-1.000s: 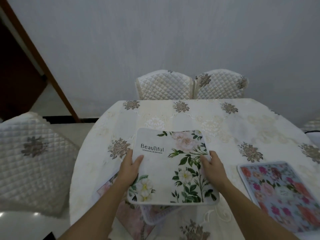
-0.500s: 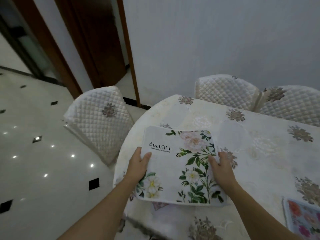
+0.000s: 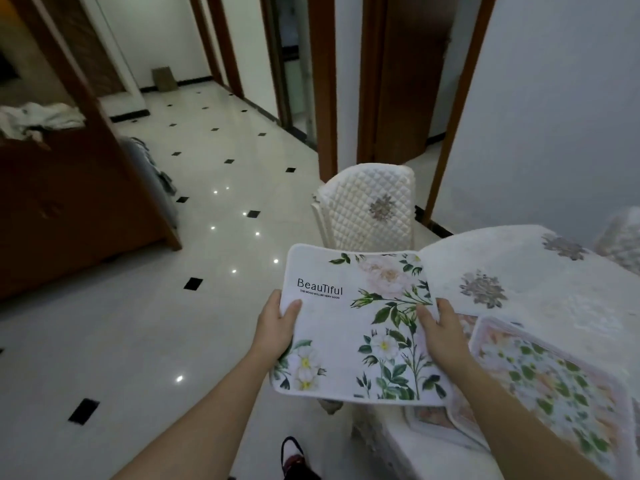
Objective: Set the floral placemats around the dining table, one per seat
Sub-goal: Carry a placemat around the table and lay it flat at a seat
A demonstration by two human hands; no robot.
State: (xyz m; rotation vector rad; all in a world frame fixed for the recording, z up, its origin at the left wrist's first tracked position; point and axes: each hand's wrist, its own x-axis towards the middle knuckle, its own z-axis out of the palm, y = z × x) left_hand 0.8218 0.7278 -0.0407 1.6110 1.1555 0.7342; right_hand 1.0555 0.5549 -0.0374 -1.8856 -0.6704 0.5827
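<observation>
I hold a white floral placemat (image 3: 349, 327) printed with "Beautiful" flat in front of me, off the left edge of the dining table (image 3: 540, 271). My left hand (image 3: 277, 327) grips its left edge and my right hand (image 3: 441, 332) grips its right side, thumbs on top. On the table's near part lies a pink-bordered floral placemat (image 3: 554, 379) with green leaves, partly over the edge. Another mat's corner (image 3: 465, 323) shows beneath it.
A quilted white chair (image 3: 370, 209) stands at the table's left end, just beyond the held mat. Another chair back (image 3: 620, 237) shows at the far right. Glossy tiled floor (image 3: 138, 323) spreads to the left, with a wooden cabinet (image 3: 69, 202) and doorways behind. My shoe (image 3: 294, 459) shows below.
The view has swung left and I have moved around the table's end. The held placemat has come off the tabletop and now hangs over the floor beside the table, still in both hands.
</observation>
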